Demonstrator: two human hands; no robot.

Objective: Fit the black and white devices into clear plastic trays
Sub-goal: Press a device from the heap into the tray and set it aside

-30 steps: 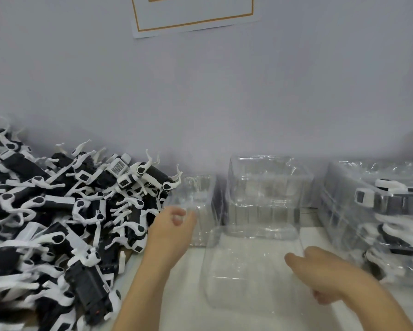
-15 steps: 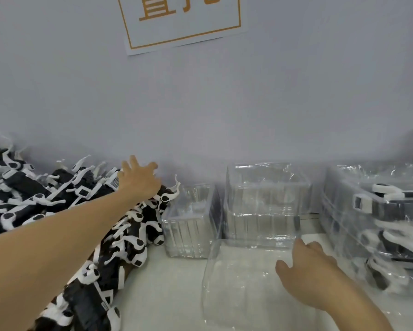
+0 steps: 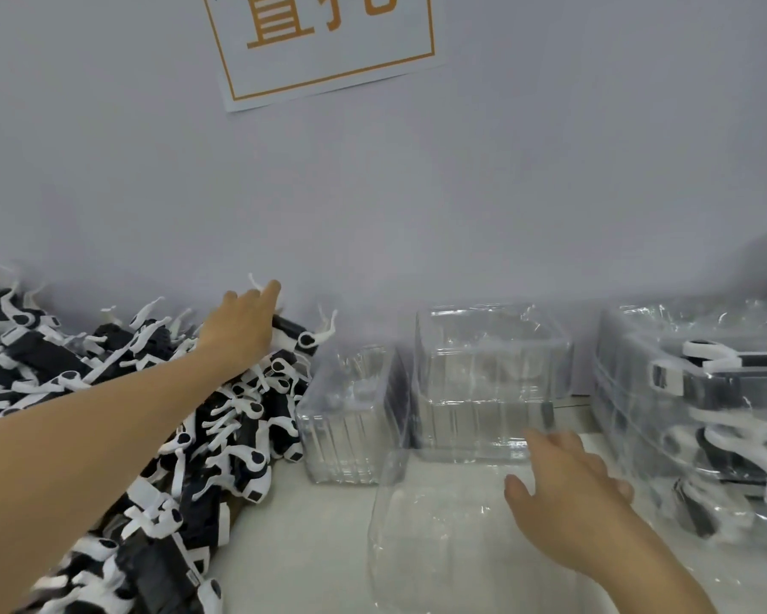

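A big pile of black and white devices [image 3: 240, 418] covers the left of the table. My left hand [image 3: 240, 330] reaches to the pile's far top and rests, fingers extended, on one device [image 3: 299, 336] whose black body and white prong stick out past it. Whether the fingers grip it is hidden. An empty clear plastic tray [image 3: 426, 547] lies in front of me. My right hand [image 3: 563, 494] lies open on the tray's far right part, fingers spread.
Two stacks of empty clear trays, a low one [image 3: 350, 418] and a taller one [image 3: 483, 383], stand against the wall. Filled trays with devices [image 3: 705, 414] are stacked at the right. A white sign [image 3: 328, 46] hangs on the wall. The white table [image 3: 311, 547] shows between pile and tray.
My left hand has gone from near the tray stacks up and left onto the top of the device pile. My right hand slid forward over the empty tray.
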